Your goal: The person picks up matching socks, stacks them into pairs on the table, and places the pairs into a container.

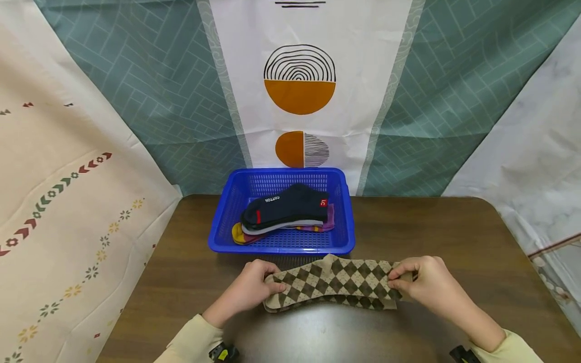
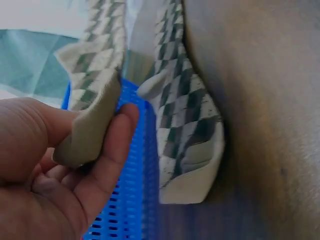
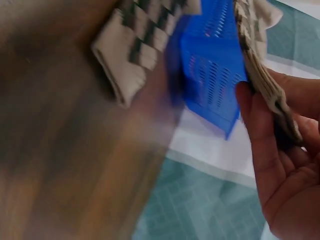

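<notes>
An argyle sock [image 1: 340,276] in beige and brown is stretched sideways between both hands, just in front of the basket. At its toe end, my left hand [image 1: 256,290] pinches the fabric between thumb and fingers. The cuff is pinched by my right hand [image 1: 424,277], its layers showing edge-on in the right wrist view. A second, matching sock [image 2: 187,115] lies flat on the table below the held one, mostly covered by it in the head view. Its beige cuff [image 3: 117,55] shows in the right wrist view.
Behind the socks stands a blue plastic basket [image 1: 281,249]. Dark navy socks [image 1: 290,206] with red tags lie on a pile of grey, purple and yellow ones inside it. The brown wooden table [image 1: 422,227] meets patterned curtains [image 1: 172,101] at its back edge.
</notes>
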`<move>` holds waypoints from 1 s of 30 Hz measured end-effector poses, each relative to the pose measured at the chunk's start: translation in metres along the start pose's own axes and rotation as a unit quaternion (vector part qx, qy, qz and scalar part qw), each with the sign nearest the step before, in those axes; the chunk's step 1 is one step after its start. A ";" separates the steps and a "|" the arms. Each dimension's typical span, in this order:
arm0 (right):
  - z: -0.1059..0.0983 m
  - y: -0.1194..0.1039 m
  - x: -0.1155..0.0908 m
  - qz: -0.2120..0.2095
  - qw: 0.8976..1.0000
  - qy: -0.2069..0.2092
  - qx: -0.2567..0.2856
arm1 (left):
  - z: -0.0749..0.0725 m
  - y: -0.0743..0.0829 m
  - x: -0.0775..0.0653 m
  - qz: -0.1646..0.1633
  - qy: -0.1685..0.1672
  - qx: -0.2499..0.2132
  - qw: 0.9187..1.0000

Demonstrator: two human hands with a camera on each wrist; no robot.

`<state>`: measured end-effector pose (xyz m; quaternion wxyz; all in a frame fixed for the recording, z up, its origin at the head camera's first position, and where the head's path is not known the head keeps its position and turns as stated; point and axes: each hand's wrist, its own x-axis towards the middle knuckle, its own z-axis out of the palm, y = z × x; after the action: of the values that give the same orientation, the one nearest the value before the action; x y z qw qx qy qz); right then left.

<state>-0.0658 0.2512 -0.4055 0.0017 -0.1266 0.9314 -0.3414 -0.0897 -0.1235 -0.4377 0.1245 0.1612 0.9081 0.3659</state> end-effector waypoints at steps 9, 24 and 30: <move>0.020 0.009 0.010 0.004 0.998 -0.032 -0.055 | 0.008 -0.009 0.004 -0.027 0.001 0.009 1.000; 0.039 0.017 0.007 0.012 0.998 -0.039 -0.041 | 0.010 -0.018 0.006 -0.059 0.003 0.013 0.998; 0.047 0.019 0.006 0.032 0.997 -0.064 -0.022 | 0.013 -0.022 0.006 -0.070 0.000 0.016 0.997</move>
<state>-0.0716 0.2339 -0.4536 0.0695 -0.1186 0.9401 -0.3118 -0.0949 -0.1284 -0.4629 0.1470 0.0990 0.9230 0.3415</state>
